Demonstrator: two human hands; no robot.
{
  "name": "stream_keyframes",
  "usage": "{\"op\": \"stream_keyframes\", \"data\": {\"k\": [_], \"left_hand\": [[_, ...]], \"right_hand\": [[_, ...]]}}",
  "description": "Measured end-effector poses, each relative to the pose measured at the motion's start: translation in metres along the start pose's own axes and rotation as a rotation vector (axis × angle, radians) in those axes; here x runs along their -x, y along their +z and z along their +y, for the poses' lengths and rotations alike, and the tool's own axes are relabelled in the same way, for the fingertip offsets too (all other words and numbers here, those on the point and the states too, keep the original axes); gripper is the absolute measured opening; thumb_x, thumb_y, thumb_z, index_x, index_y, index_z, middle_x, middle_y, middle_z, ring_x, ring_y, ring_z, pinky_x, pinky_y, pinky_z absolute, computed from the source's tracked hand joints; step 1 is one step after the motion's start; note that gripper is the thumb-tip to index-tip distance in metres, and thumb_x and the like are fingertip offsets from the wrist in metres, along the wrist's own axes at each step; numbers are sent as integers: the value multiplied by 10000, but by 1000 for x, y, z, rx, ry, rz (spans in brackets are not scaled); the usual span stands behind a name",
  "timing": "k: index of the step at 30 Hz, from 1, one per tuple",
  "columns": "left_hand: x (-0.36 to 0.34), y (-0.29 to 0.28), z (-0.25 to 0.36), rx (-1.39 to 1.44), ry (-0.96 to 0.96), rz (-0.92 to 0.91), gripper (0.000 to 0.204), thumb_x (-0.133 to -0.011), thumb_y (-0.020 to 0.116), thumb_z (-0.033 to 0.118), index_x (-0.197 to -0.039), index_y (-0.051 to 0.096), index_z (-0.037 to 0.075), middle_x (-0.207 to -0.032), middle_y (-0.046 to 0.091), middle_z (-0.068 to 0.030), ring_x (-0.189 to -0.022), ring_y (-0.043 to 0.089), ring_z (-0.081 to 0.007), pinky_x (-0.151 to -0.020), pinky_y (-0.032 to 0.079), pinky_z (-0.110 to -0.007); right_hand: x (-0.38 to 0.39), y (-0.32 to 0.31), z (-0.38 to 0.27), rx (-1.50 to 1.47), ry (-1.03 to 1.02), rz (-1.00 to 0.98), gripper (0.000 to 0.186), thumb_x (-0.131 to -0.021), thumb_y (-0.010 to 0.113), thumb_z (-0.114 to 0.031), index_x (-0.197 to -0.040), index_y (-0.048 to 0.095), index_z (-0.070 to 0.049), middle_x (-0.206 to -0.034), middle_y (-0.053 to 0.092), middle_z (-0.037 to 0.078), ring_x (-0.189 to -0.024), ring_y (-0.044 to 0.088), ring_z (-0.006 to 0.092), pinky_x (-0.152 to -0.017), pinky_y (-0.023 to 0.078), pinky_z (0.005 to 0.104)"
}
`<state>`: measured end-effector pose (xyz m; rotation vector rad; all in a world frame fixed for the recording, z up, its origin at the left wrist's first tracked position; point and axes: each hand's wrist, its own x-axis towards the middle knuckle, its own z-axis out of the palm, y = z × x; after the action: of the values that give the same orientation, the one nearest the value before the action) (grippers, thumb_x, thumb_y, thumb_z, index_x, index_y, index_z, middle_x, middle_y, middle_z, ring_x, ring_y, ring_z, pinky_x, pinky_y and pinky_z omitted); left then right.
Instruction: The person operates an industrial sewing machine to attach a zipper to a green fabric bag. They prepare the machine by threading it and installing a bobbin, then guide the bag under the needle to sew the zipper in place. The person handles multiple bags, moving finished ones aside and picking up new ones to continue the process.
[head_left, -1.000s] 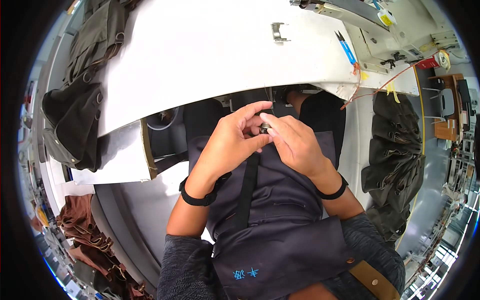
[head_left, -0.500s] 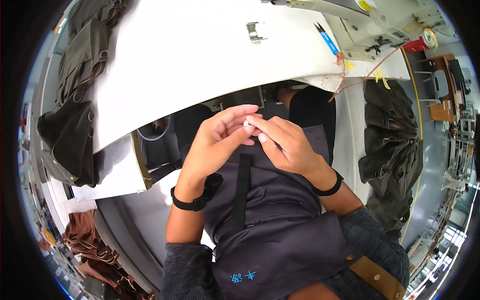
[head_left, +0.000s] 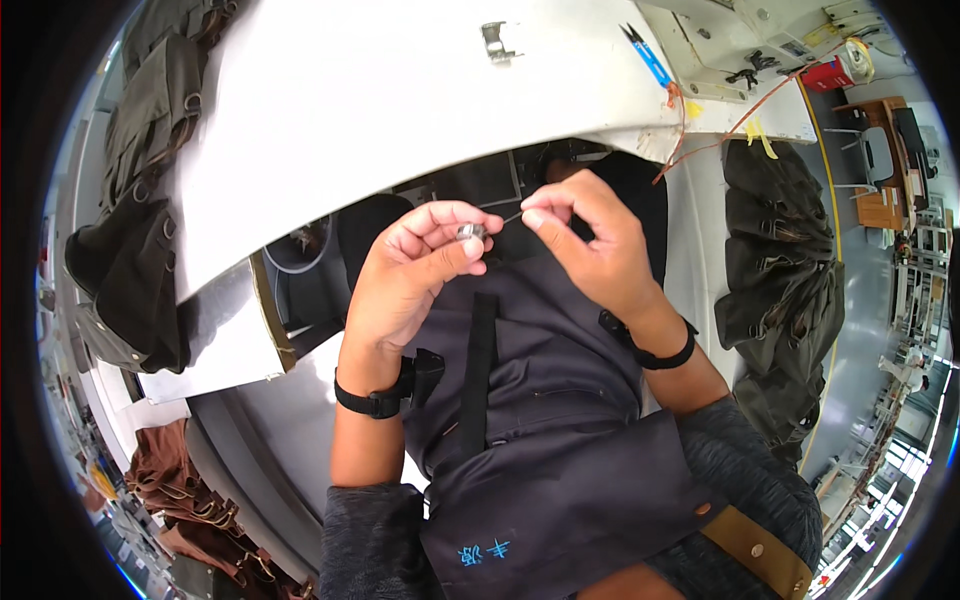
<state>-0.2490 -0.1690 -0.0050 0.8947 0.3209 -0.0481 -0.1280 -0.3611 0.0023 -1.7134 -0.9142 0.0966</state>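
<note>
Over my lap, my left hand (head_left: 420, 255) pinches a small round silver metal piece, which looks like a bobbin case (head_left: 470, 231), between thumb and fingers. From it a short dark thread (head_left: 510, 217) runs up to the right. My right hand (head_left: 592, 235) grips the far end of that thread between thumb and forefinger. The two hands are a little apart, just off the front edge of the white table (head_left: 330, 130). Whether a bobbin sits inside the metal piece is too small to tell.
Blue-handled thread snips (head_left: 648, 57) lie at the table's right, beside an orange cord (head_left: 720, 145). A shiny metal plate (head_left: 497, 42) is at the table's far middle. Dark bags (head_left: 780, 250) hang at the right; more (head_left: 130, 260) line the left edge. Brown pieces (head_left: 185, 480) lie lower left.
My hands were close together with fingertips meeting. Now the right hand has drawn away up and to the right, and the metal piece and the thread have come into sight.
</note>
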Motion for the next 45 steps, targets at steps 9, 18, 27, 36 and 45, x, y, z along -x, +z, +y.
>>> {"op": "stream_keyframes", "data": {"k": [9,18,27,36,45], "left_hand": [[4,17,-3,-290,144,-57,555,-1012,622,59,-1528,421,18,-1101,710,-105,-926,661,-128,-800,549,-267],[7,25,0,-543,267,-179,684,-992,565,-33,-1609,284,58,-1054,682,-99,-881,596,-107,-824,506,-265],[0,9,-9,-258,122,-155,556,-1024,610,82,-1532,402,-5,-1062,689,-86,-851,603,-100,-796,514,-263],[14,-37,-20,0,-96,145,342,-1017,641,117,-1319,623,-40,-1133,721,-98,-913,679,-114,-841,582,-263],[-64,-150,-63,401,-21,433,282,-1022,605,61,-1283,592,-46,-1198,690,-127,-1011,700,-174,-876,630,-304]], "right_hand": [[-15,-7,-13,-67,32,-160,61,-907,711,-52,-957,677,-41,-793,558,25,-698,514,119,-645,436,275],[-25,-13,-16,-356,465,-242,146,-1017,647,-115,-1005,650,30,-852,651,-15,-763,557,11,-660,463,198],[-21,-25,-23,-585,432,-271,152,-1027,646,-120,-1010,669,29,-821,629,-39,-730,526,-4,-635,425,174],[-23,-36,7,129,305,-107,215,-925,754,-169,-1071,719,-15,-916,672,5,-748,585,57,-661,487,216],[-109,-69,89,520,-244,20,196,-864,706,-101,-1031,690,0,-997,687,138,-959,655,331,-852,520,389]]}}
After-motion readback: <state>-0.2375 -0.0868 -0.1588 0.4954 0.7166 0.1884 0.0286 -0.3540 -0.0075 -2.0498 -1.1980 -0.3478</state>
